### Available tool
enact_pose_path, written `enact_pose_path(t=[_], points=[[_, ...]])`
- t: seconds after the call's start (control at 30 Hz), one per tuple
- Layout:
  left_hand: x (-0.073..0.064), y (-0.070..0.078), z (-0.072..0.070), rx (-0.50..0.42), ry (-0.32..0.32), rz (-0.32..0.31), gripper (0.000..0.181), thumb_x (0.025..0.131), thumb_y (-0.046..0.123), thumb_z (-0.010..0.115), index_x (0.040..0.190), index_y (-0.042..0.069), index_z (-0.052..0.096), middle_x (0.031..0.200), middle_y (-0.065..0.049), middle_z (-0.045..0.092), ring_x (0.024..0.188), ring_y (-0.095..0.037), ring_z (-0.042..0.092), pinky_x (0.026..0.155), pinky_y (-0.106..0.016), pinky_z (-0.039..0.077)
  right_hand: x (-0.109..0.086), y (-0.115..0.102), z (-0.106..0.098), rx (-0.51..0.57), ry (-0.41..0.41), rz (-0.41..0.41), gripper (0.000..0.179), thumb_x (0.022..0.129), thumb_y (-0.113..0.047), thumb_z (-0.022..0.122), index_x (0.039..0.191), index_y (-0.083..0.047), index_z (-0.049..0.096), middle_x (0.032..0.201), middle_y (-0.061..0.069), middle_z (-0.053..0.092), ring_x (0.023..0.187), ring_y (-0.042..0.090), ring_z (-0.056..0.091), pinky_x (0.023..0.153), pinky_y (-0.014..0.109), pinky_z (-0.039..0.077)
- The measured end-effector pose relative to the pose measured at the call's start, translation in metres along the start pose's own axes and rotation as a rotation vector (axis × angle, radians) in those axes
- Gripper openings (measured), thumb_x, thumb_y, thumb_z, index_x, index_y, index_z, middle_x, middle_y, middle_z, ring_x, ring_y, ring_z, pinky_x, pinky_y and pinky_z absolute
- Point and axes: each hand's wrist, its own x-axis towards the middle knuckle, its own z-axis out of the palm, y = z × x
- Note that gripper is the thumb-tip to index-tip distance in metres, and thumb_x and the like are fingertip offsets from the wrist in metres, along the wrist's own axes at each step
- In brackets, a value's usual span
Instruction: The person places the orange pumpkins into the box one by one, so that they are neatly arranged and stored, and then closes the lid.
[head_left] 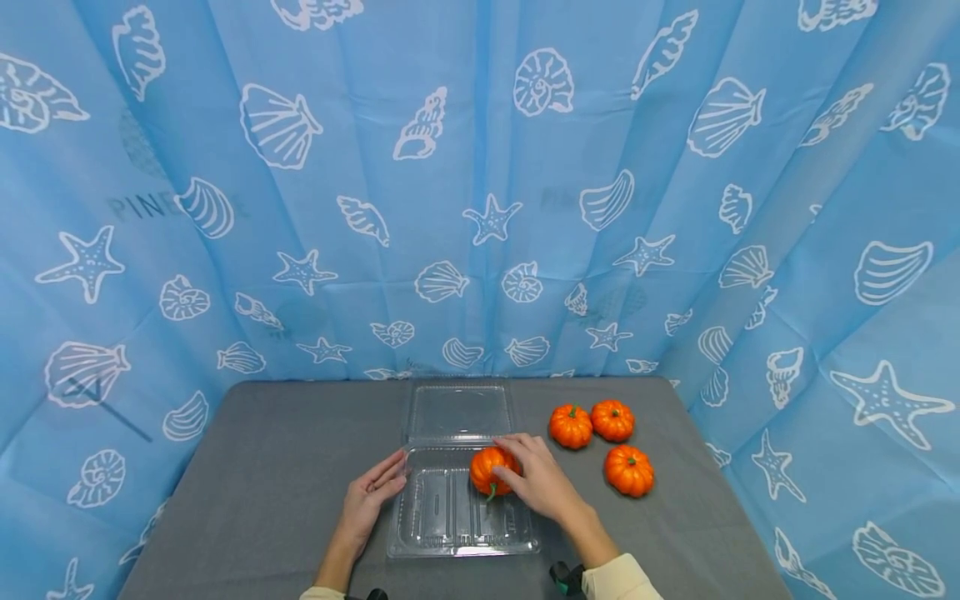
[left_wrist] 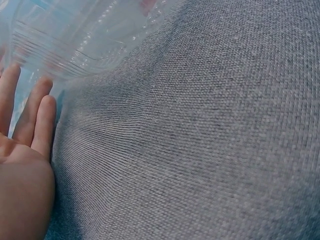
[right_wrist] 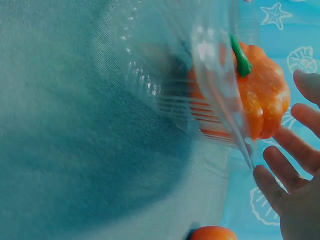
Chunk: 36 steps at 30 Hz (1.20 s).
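Note:
A clear plastic clamshell container (head_left: pixel 427 546) lies on the table with its lid (head_left: pixel 459 410) folded back, away from me. One small orange pumpkin (head_left: pixel 487 471) sits in its base, right of the middle, tilted so that its green stem points toward me. My right hand (head_left: pixel 542 482) is at the pumpkin's right side, thumb and fingers spread about it. In the right wrist view the fingers (right_wrist: pixel 277 187) look loosely extended, next to the pumpkin (right_wrist: pixel 265 95) and the container's rim. My left hand (head_left: pixel 366 500) has its straight fingers against the container's left side.
Three more orange pumpkins, a left one (head_left: pixel 570 427), a back one (head_left: pixel 612 420) and a front one (head_left: pixel 629 471), stand on the grey tablecloth (head_left: pixel 300 467) right of the container. A blue curtain (head_left: pixel 480 200) with white seashells surrounds the table's back and sides.

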Motion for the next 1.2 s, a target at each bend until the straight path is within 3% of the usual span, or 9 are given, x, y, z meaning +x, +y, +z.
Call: enact_pose_path(t=[0.37,0.6,0.9,1.2], points=[[0.001,-0.002,-0.001,-0.011,-0.006,0.003,0.052,0.092,0.013,0.075,0.142,0.008,0.060,0.144,-0.011,0.062,0.119,0.000,0.065,0.094,-0.009,0.050,0.000,-0.002,-0.008,-0.120,0.006,0.004,0.053,0.096,-0.035,0.071,0.143,-0.013,0.059,0.148,0.016,0.054,0.125,0.036,0.054,0.103,0.054,0.050],[0.002,-0.001,-0.001,-0.009,-0.001,-0.001,0.051,0.092,0.010,0.074,0.142,0.007,0.060,0.144,-0.011,0.062,0.120,0.004,0.064,0.094,-0.008,0.049,0.002,-0.002,-0.010,-0.184,0.011,0.016,0.063,0.097,-0.045,0.067,0.149,-0.013,0.052,0.155,0.015,0.047,0.137,0.040,0.048,0.112,0.061,0.042],[0.001,-0.001,0.000,-0.022,0.002,-0.001,0.052,0.092,0.009,0.074,0.142,0.006,0.060,0.143,-0.013,0.062,0.118,-0.002,0.067,0.093,-0.009,0.050,0.004,0.002,-0.014,-0.262,0.010,0.088,0.069,0.097,-0.054,0.061,0.154,-0.019,0.045,0.163,0.016,0.038,0.149,0.049,0.032,0.116,0.071,0.030],[0.001,-0.001,-0.001,-0.020,0.004,-0.005,0.051,0.092,0.009,0.073,0.142,0.007,0.060,0.143,-0.012,0.062,0.121,0.001,0.064,0.093,-0.008,0.049,0.006,0.022,-0.013,-0.384,0.046,0.113,0.075,0.096,-0.060,0.059,0.156,-0.019,0.042,0.166,0.017,0.031,0.152,0.052,0.023,0.118,0.074,0.022]])
